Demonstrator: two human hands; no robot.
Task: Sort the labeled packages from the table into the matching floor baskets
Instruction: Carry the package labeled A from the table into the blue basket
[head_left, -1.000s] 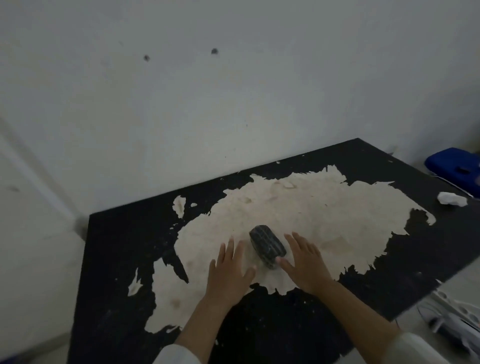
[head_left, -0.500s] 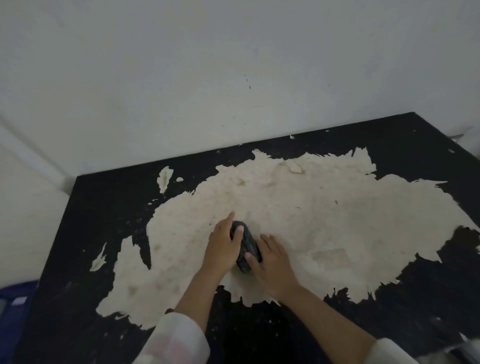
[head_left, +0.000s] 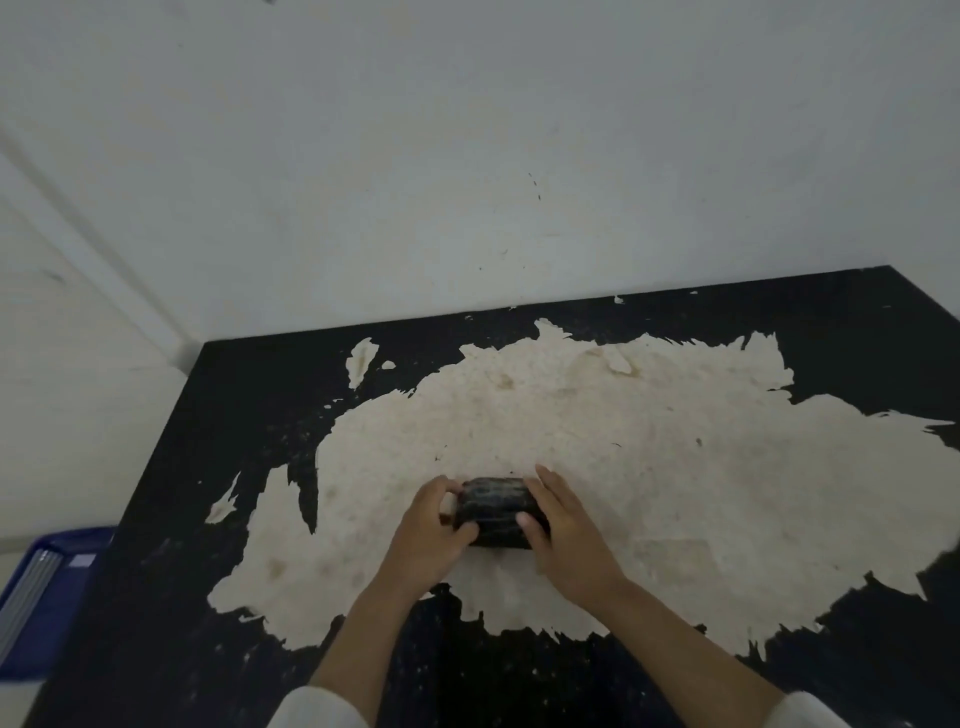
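Observation:
A small dark wrapped package (head_left: 494, 506) lies on the black table (head_left: 244, 426), on the pale patch where the surface has peeled away. My left hand (head_left: 426, 535) grips its left end, fingers curled over the top. My right hand (head_left: 563, 535) holds its right end, thumb pressed on the front face. No label on the package can be read from here.
A blue floor basket (head_left: 47, 597) with a small white label shows past the table's left edge. A white wall rises behind the table. The table's near edge is out of frame.
Both hands closed in on the package from either side and took hold of it. It has turned from lengthwise to crosswise. The view swung left, bringing the blue basket into sight.

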